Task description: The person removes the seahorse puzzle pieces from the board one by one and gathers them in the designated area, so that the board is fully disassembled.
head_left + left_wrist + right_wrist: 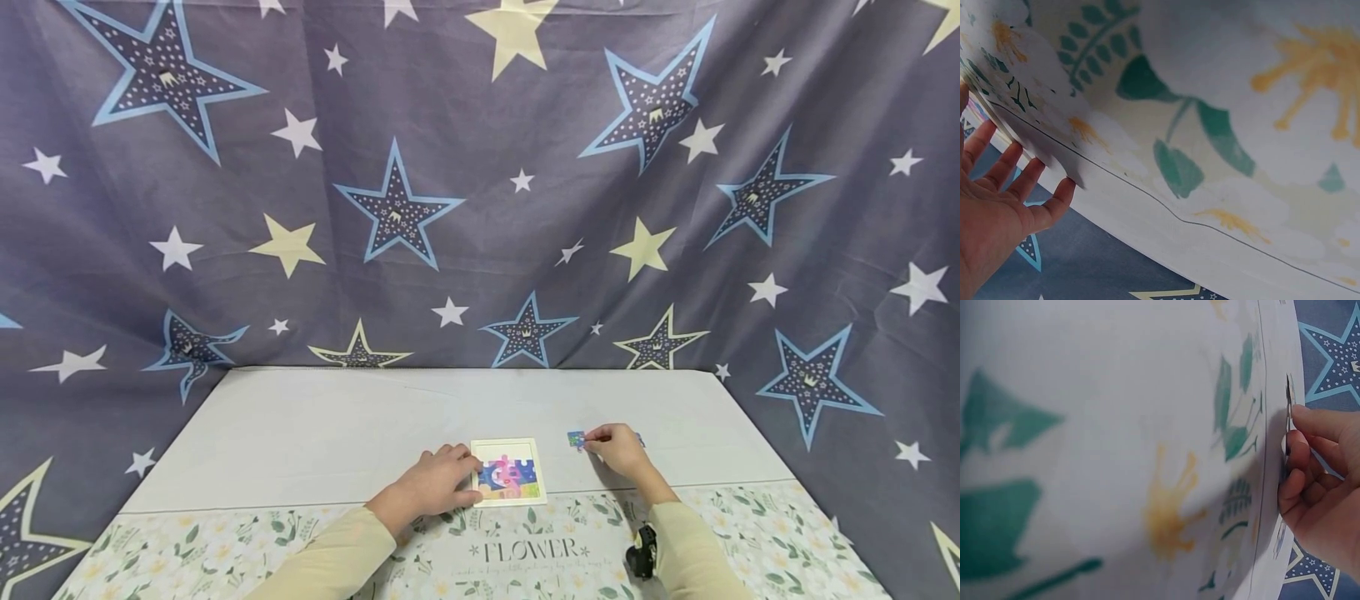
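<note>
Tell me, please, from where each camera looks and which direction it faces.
Head: worn on the head, facing forward and down at the puzzle, tablecloth and star curtain; left hand, right hand and sleeves show.
Left wrist: worn on that wrist, facing across the tablecloth; only the left hand shows, at the puzzle's edge.
Right wrist: worn on that wrist, facing across the tablecloth; only the right hand shows, pinching a puzzle piece.
Shared: both wrist views include tablecloth and curtain.
</note>
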{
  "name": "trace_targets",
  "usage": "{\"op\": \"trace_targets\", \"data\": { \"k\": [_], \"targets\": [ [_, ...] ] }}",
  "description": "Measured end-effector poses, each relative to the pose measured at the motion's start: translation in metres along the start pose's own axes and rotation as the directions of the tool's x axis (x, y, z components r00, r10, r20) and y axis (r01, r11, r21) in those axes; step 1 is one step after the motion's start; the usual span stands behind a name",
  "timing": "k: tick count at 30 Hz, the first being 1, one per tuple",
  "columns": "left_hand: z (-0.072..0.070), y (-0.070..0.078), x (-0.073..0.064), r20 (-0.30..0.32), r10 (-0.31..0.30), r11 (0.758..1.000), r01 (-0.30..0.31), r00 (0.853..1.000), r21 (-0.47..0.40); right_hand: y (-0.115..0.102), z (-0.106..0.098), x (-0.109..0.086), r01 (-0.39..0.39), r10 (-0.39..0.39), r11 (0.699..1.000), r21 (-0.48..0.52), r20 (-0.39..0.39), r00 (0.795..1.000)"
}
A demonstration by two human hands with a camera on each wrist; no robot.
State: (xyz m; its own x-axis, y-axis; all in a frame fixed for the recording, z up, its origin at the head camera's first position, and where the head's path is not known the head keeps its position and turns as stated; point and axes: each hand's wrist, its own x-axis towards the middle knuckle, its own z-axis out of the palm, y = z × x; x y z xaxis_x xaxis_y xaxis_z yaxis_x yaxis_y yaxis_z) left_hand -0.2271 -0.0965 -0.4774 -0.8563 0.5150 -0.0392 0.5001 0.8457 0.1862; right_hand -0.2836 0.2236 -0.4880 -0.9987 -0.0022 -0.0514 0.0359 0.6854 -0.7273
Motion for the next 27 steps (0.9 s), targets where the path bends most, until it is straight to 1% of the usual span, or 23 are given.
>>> {"op": "trace_targets", "data": {
  "k": [6,14,21,27],
  "targets": [
    [0.0002,-0.0003,0.0002,0.003,-0.009,1.0,0.009,1.0,-0.004,-0.0006,-0.0012,-0.0005,-0.006,0.006,1.0,-0.014,0.0,1.0],
    [0.0003,-0.0002,-0.0001,0.0,-0.003,1.0,0.003,1.0,-0.005,-0.0006,-0.0029,-0.0015,-0.019,0.019,1.0,-0.018,0.004,1.0],
    [0.0009,0.0005,-0.0001,0.001,-0.007,1.0,0.007,1.0,-0.001,0.0012,-0.003,-0.0017,-0.01,0.011,0.999,-0.033,0.002,1.0],
    [0.0011,0.0004,0.0006,0.002,-0.005,1.0,0.005,1.0,0.0,0.0013,-0.0031,-0.0014,-0.011,0.011,1.0,-0.021,0.002,1.0]
  ]
}}
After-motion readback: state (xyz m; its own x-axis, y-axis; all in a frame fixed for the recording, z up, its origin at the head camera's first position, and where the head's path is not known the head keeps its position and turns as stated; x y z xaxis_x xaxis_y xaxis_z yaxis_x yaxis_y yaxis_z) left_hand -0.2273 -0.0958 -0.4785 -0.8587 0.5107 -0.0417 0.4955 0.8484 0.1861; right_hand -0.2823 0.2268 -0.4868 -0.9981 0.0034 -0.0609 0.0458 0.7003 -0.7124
